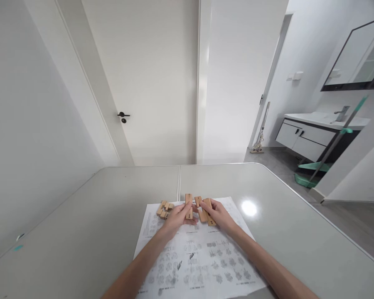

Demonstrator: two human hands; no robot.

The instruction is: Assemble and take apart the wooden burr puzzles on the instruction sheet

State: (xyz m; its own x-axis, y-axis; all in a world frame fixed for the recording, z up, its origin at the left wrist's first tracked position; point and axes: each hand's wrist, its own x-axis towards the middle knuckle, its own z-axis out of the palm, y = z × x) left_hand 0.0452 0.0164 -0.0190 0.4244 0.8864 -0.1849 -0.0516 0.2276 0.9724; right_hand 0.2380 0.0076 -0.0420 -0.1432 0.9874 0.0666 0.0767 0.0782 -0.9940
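Observation:
My left hand [175, 217] pinches a notched wooden puzzle piece [188, 197] upright between thumb and fingers; a dark mark like a 3 shows near its lower end. Close by on the right, my right hand [220, 214] grips another wooden puzzle piece [211, 221] marked with what looks like a 2. A smaller wooden block [198, 200] and a lighter section [202, 216] lie against it, and I cannot tell whether they are one piece. Left of my left hand, several loose wooden pieces [163, 208] rest on the printed sheet [190, 241].
The sheet, covered with rows of small diagrams, lies on a pale table [112, 216] with a seam [178, 182]. Beyond its far edge stands a white door [156, 83]. To the right are a mop [262, 131], a sink cabinet [305, 135] and a green dustpan [305, 181].

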